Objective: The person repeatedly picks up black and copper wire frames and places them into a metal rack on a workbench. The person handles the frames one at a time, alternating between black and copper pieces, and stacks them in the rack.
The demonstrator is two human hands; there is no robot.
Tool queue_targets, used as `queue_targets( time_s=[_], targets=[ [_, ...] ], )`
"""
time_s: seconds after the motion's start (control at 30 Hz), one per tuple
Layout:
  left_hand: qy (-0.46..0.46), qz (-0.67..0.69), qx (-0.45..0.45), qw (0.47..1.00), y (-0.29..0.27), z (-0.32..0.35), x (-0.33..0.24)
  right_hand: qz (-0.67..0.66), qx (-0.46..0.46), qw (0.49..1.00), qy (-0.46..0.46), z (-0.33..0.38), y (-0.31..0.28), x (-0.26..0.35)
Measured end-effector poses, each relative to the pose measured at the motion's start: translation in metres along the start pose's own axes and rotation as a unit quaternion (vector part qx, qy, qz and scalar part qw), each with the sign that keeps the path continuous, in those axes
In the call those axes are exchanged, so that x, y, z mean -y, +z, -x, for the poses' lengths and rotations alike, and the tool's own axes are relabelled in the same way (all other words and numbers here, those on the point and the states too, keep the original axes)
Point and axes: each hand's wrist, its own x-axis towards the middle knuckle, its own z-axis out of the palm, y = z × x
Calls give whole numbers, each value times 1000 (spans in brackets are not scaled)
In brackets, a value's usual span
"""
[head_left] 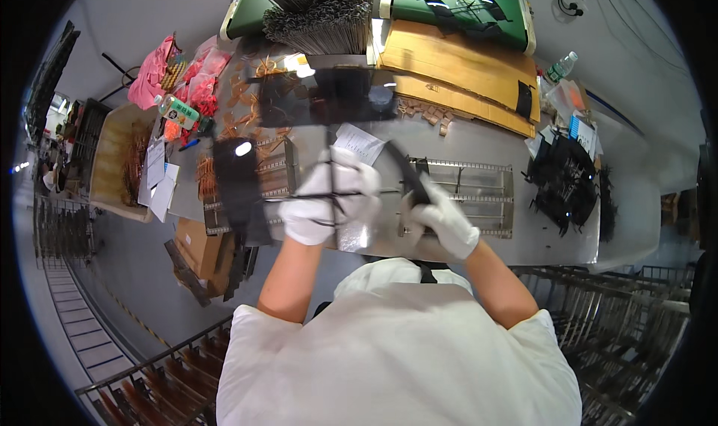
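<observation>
Presently, left hand: gripping a blurred black-panelled assembly, mid-frame.
Right hand: holding a curved panel.
Black pile: lying frame right, apparently done; assembly seemingly pending.

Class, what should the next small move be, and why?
Perhaps steady the thin dark rods with the left hand and turn the dark curved piece with the right hand: it shows narrow, while the upper panel and left panel show broad. Blur hides any joint.
</observation>
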Motion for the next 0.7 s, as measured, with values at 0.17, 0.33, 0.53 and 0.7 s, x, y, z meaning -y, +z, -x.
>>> queue_targets(
  time_s=[0.17,0.33,0.53,0.7],
  targets=[
    [15,-6,-54,998,-12,17,-29,27,-100,994,26,-33,-111,-124],
    [-11,5,-82,997,-12,23,-20,36,-144,968,201,-54,-82,-163],
    [4,-63,-104,993,-9,30,-26,245,-163,945,143,-49,-76,-150],
    [7,-88,-115,989,-7,32,-25,69,-167,960,215,-43,-56,-140]
  ],
)
